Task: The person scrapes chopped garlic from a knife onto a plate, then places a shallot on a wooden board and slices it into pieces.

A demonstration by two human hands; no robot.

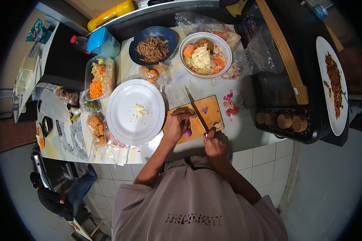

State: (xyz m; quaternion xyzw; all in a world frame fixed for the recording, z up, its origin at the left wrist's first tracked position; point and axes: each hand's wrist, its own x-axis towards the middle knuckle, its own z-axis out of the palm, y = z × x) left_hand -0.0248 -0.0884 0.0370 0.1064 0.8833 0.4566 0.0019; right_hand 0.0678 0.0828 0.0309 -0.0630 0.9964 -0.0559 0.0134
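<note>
My left hand (177, 124) is closed over the purple onion (188, 133) at the cutting board's (214, 109) near edge; my right hand (214, 145) grips the knife (197, 110). The blade lies just beside my left hand: 1 roll of that onion could nick me.

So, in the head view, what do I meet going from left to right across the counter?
Salad tray → white plate → cutting board → pink peels → black cooker → plate of cooked food. Knife and onion, held over the board, are left out.
</note>
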